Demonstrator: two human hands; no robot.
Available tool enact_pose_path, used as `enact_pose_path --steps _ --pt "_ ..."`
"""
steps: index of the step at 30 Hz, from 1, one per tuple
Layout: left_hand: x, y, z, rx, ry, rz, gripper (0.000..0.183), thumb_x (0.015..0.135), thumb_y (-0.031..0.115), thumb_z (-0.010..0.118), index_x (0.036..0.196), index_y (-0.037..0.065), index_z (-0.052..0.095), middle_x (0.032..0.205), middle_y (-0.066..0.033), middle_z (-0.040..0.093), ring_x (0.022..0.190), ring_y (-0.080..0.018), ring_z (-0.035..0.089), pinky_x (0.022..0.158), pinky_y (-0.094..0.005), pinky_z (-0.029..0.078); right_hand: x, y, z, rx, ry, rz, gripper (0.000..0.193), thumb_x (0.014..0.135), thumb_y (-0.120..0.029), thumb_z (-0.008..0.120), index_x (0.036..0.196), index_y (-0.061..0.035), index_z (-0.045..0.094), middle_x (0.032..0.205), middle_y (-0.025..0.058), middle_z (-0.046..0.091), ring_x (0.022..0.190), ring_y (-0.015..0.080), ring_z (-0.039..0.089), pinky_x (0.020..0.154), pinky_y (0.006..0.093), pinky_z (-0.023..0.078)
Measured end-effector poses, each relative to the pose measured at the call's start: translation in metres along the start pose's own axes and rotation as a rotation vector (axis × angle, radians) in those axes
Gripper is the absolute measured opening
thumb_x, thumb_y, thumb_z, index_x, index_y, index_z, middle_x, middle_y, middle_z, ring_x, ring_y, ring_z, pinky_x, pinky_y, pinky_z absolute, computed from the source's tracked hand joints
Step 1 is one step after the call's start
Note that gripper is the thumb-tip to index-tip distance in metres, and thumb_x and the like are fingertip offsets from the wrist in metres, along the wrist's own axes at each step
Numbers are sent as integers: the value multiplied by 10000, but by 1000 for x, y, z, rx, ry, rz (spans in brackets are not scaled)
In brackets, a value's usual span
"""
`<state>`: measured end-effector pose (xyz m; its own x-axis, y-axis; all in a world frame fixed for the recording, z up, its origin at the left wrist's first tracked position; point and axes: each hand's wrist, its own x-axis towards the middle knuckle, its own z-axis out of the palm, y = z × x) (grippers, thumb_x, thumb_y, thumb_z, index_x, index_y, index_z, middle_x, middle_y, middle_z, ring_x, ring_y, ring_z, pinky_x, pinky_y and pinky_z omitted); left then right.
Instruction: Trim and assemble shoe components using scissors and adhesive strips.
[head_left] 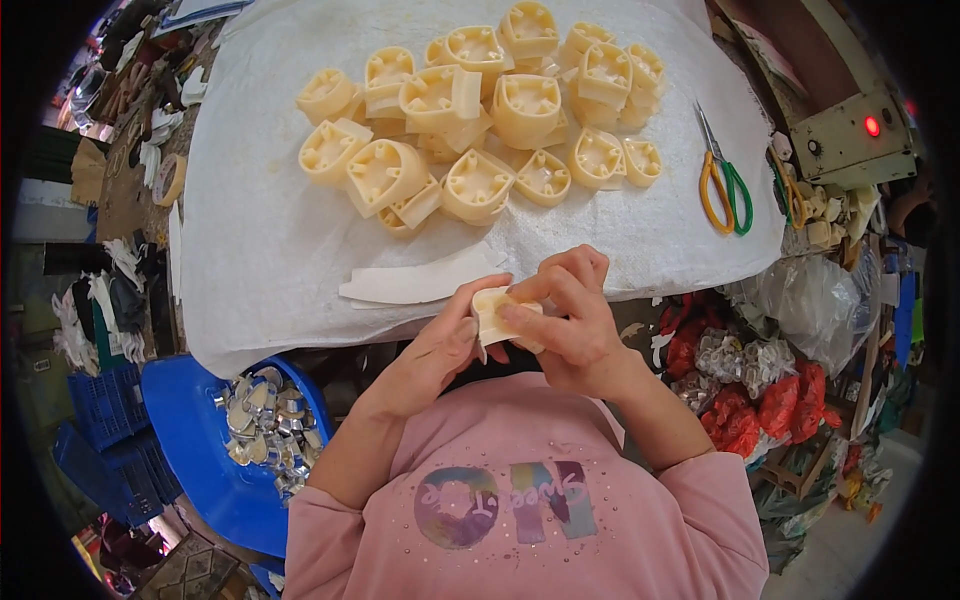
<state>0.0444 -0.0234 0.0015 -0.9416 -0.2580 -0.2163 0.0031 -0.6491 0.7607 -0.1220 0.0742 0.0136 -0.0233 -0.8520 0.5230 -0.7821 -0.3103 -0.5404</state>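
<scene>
Close to the near edge of the table, both my hands hold a cream plastic shoe heel block (497, 318) with pale sheet material around its side. My left hand (437, 350) grips it from the left, fingers curled behind it. The thumb and fingers of my right hand (578, 322) press on its top and right side. Just beyond my left hand lies a loose, curved white strip (415, 280). Farther back on the white-covered table (255, 240) is a heap of similar cream heel blocks (478, 185), hollow with small studs inside. My fingers hide part of the held block.
Scissors (716, 158) with orange and green handles lie at the table's right. Beyond them stands a machine box (850, 135) with a lit red lamp. A blue plastic container (180, 420) at the left holds silvery pieces (265, 420). Red and clear plastic bags (780, 405) crowd the lower right.
</scene>
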Motion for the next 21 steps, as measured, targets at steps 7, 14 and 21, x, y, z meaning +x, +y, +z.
enact_pose_path --steps 7,14,21 --pt "6 4 12 -102 111 -97 576 790 454 611 1169 69 411 1023 -72 520 884 -140 515 732 -276 414 1 -4 -2 81 -20 0 402 557 -19 670 935 -149 630 865 5 519 798 214 468 743 419 271" --pt "6 2 14 -67 129 -83 596 765 426 641 1176 62 410 995 -71 529 872 -137 516 768 -276 433 -1 -7 -3 51 -40 -4 425 536 -9 693 933 -149 633 840 -2 513 778 209 466 732 415 270" --pt "4 -6 10 145 333 325 649 822 459 651 1223 17 396 981 -71 523 823 -137 510 745 -271 433 1 2 -8 17 7 24 422 573 0 697 962 -150 636 820 -13 521 783 205 468 737 413 263"
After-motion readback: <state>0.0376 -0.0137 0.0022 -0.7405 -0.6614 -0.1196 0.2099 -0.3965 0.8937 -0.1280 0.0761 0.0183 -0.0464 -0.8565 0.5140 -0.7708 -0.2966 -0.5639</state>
